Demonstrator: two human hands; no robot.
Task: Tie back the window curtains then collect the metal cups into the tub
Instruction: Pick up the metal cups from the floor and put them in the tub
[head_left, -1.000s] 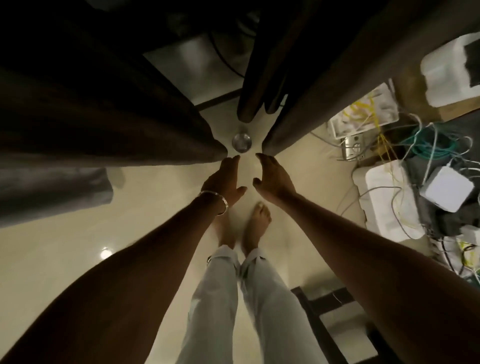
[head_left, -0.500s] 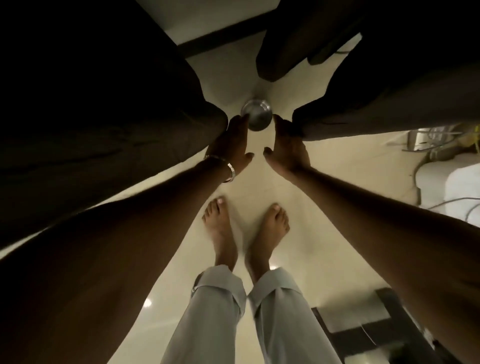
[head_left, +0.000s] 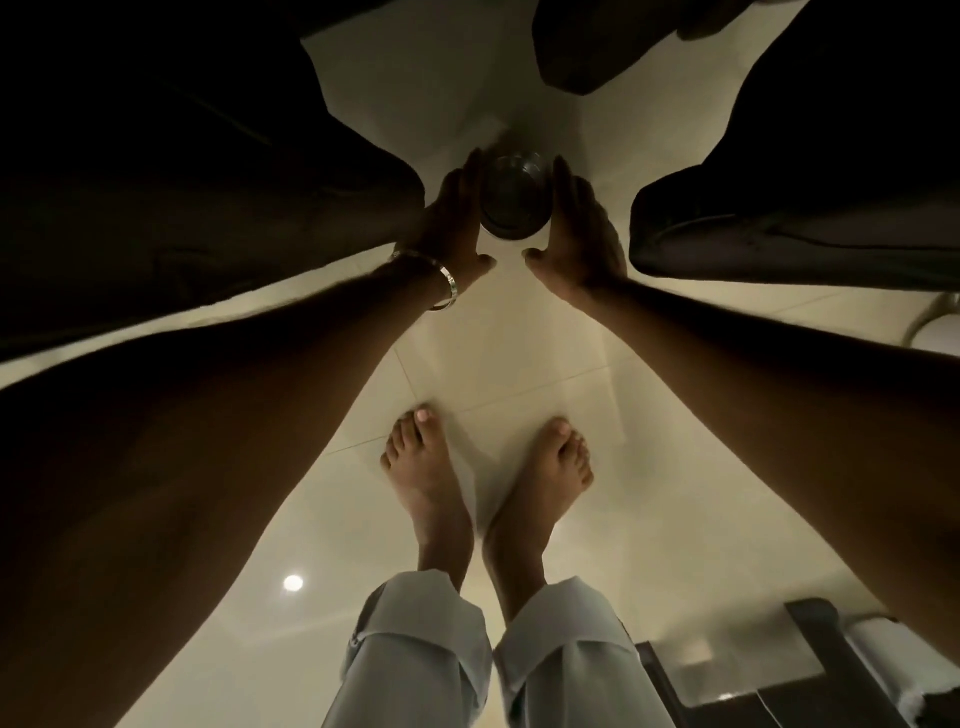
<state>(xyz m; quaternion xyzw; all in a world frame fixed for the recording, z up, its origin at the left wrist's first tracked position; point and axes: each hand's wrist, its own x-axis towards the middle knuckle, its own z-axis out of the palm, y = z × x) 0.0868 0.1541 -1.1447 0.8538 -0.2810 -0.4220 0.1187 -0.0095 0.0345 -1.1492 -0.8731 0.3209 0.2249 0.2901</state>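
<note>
so the curtains (head_left: 182, 171) hang loose, untied, and the fingers of both flat hands (head_left: 457, 218) just bracket the metal cup (head_left: 514, 200), no tub in sight.

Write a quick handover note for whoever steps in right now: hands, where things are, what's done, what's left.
Left hand: open, palm against the left side of the metal cup.
Right hand: open, at the cup's right side.
The cup stands on the floor between dark curtains, not clearly lifted.
No tub in view. Whether the curtains are tied cannot be told.
Left: lift the cup, carry it to the tub.
</note>
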